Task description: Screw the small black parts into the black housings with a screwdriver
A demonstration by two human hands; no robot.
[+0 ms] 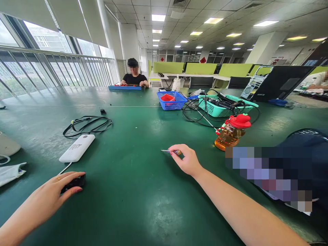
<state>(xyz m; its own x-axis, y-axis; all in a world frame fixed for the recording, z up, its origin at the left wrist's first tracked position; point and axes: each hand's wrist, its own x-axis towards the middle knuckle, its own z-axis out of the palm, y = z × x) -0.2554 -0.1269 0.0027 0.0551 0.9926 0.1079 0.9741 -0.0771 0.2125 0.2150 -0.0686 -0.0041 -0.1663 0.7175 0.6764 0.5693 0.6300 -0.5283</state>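
Slim tool (178, 152), pinched in right hand (189, 160), tip jutting left

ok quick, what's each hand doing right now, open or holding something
Left hand: closed around a small black object.
Right hand: closed, holding a thin metal-tipped tool.

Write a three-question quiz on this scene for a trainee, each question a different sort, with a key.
1. What does the right hand hold?
A) a red cup
B) a thin tool
C) a white cable
2. True or false: the left hand is on the white box.
3. Fill in: the bottle has a ____ lid.

Key: 1. B. 2. False; it is on a black object. 3. Red.
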